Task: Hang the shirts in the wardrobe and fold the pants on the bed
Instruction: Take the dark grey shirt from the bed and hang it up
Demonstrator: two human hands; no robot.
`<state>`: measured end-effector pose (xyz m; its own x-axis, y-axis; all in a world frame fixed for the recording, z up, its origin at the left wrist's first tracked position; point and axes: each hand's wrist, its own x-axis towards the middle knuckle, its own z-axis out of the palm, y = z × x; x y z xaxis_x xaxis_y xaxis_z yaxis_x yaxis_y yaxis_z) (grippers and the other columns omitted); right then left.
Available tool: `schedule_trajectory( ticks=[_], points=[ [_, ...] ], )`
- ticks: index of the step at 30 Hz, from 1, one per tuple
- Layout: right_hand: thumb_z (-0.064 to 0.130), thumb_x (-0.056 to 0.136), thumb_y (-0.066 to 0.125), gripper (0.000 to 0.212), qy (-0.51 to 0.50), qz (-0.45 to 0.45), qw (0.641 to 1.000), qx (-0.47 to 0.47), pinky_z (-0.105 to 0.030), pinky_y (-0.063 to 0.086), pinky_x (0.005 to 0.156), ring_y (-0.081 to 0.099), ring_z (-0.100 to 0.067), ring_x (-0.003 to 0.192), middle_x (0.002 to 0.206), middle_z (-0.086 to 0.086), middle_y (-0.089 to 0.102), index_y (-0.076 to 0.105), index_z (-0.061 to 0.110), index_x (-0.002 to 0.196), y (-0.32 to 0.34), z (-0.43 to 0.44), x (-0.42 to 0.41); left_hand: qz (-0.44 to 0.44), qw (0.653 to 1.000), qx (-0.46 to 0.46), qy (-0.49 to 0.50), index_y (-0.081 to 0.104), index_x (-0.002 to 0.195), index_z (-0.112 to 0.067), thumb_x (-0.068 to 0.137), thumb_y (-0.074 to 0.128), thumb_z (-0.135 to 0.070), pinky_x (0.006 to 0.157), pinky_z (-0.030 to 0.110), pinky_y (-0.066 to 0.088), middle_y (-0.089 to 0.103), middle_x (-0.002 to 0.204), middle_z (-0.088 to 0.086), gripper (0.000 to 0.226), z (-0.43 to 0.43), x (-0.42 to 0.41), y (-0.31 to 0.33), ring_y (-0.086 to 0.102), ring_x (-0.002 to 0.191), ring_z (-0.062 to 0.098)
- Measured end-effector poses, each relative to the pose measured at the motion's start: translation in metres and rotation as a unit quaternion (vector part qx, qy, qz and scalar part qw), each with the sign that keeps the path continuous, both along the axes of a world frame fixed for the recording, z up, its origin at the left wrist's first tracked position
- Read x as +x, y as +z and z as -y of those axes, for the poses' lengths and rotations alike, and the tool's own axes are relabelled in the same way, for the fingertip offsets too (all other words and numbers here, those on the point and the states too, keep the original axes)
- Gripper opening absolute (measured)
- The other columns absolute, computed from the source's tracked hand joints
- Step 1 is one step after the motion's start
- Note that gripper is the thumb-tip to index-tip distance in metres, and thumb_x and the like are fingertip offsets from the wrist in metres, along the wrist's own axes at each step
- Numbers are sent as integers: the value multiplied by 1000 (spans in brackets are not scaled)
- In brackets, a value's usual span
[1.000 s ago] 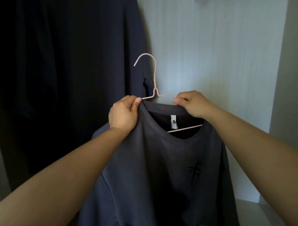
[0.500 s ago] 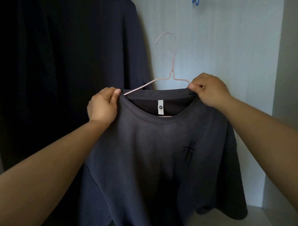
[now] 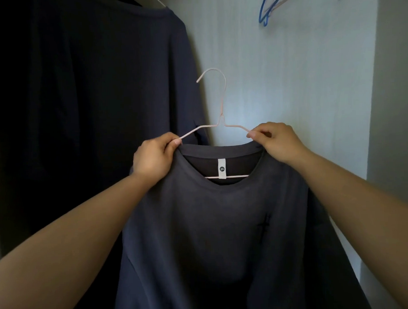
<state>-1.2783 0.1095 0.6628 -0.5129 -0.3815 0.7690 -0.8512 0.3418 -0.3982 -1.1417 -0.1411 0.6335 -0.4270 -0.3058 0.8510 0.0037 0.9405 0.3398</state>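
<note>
Two hands show: the left hand (image 3: 155, 158) and the right hand (image 3: 275, 141). There are two dark shirts, the held shirt (image 3: 212, 223) and the hung shirt (image 3: 126, 76). One pink hanger (image 3: 219, 103) and one blue hanger (image 3: 264, 11) are in view; the paler hangers at the top edge are cut off and cannot be counted.

Bare forearms (image 3: 85, 227), grips (image 3: 152, 160) apparently bare too

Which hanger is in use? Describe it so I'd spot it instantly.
Before the wardrobe's pale back wall, the left hand and right hand pinch a dark grey shirt's collar. The hanger inside it is pale pink wire, hook free, unlike the blue hanger top right.
</note>
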Motion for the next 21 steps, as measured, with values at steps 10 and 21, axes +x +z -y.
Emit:
schedule_trajectory(
  ticks=[10, 21],
  points=[
    [30, 91, 55, 22, -167, 92, 980, 50, -28, 42, 73, 56, -21, 88, 99, 4, 60, 58, 20, 111, -58, -50, -46, -43, 995, 75, 50, 67, 96, -35, 94, 47, -44, 74, 34, 43, 70, 99, 2, 22, 25, 2, -4, 60, 97, 30],
    [32, 89, 62, 32, -70, 214, 971, 86, -30, 44, 92, 59, -24, 106, 116, -6, 64, 63, 14, 114, -68, -34, -39, -61, 992, 91, 59, 66, 96, -36, 93, 48, -45, 75, 36, 46, 70, 98, 3, 21, 47, 5, -5, 61, 96, 31]
  ],
)
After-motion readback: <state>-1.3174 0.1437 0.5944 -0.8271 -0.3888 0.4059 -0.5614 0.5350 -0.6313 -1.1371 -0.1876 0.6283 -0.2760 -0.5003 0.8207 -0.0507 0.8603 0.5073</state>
